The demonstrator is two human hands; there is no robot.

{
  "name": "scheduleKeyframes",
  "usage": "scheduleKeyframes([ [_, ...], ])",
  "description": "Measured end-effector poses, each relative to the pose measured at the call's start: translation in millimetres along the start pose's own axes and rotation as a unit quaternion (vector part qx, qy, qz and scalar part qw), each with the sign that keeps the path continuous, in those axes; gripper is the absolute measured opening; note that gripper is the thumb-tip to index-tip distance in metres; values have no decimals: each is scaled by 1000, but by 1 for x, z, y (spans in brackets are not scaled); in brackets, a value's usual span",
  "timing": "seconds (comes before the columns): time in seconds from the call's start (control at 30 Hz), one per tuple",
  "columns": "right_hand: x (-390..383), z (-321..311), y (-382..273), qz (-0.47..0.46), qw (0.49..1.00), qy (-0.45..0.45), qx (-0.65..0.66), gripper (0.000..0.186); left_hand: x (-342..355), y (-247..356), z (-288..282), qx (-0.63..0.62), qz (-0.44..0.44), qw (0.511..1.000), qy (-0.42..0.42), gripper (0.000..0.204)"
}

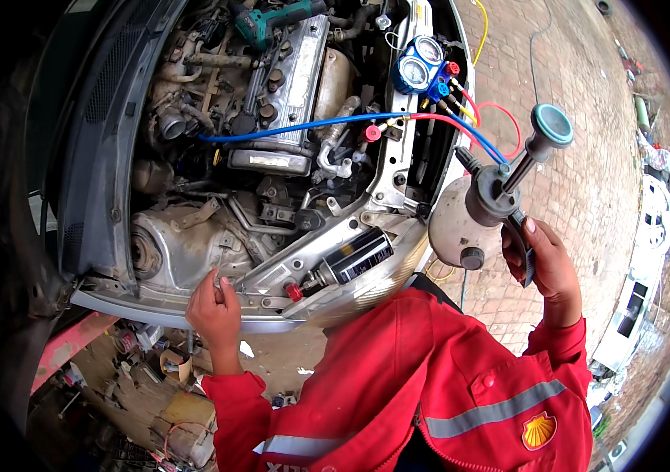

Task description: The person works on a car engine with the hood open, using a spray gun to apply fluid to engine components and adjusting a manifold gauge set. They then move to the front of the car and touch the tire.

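Observation:
My right hand (549,271) is shut on the black handle of a pump sprayer (461,228), a dirty white bottle with a grey head and a teal-topped plunger knob (552,124), held up to the right of the car's front. My left hand (214,305) rests on the front crossmember (272,275) of the open engine bay, fingertips pinched on a small metal part I cannot make out. A black cylinder with a red cap (348,261) lies on the crossmember between my hands. Both sleeves are red.
A blue and red manifold gauge set (421,64) hangs at the bay's right side, with blue (288,127), red and yellow hoses running from it. A teal power tool (272,20) lies on the engine. Clutter lies on the ground at lower left; brick paving is on the right.

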State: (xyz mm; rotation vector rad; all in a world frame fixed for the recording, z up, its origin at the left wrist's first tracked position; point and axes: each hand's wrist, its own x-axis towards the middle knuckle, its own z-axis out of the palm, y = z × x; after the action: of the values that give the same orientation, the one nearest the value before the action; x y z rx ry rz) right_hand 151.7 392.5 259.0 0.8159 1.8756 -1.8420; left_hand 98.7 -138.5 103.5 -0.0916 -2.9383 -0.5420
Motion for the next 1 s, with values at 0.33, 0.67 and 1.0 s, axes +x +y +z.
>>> scheduleKeyframes([
  [0.33, 20, 9, -5, 7, 1000, -2, -3, 58, 2, 0, 0, 7, 2, 1000, -7, 22],
  [0.67, 25, 15, -10, 14, 1000, 12, -17, 59, 1, -3, 5, -6, 18, 999, 33, 20],
  [1.0, 22, 23, -5, 3, 1000, 18, -24, 58, 9, 11, -3, 55, -10, 995, -88, 19],
])
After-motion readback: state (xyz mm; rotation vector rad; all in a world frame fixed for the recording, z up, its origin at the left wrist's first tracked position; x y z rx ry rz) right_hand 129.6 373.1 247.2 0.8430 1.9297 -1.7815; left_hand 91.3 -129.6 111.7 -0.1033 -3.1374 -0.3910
